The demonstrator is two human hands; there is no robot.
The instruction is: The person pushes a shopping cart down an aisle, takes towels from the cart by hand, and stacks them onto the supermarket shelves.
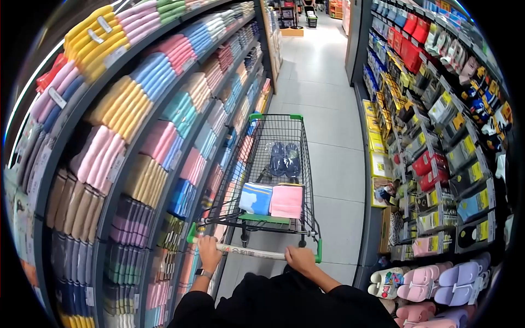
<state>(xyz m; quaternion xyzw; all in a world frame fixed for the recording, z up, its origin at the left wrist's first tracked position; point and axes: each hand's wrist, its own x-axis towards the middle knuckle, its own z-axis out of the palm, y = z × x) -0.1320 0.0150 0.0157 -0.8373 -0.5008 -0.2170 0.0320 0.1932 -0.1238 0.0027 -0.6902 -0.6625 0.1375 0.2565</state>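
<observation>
Both hands grip the pale handle (257, 252) of a black wire shopping cart (273, 123) with green corner pieces. My left hand (209, 252) wraps round the handle's left end, a watch on that wrist. Near the right end, my right hand (300, 259) is closed round the same bar. Inside the cart, a blue and white folded towel (255, 199) lies beside a pink folded towel (286, 201), both at the near end. Farther forward in the basket sits a pair of dark slippers (285, 159) in clear wrapping.
Shelves of folded towels (139, 82) rise close on the left, next to the cart's side. Along the right hang packaged socks (437, 164), with slippers (421, 281) below. A tiled aisle floor (328, 131) runs ahead to a display stand (291, 31).
</observation>
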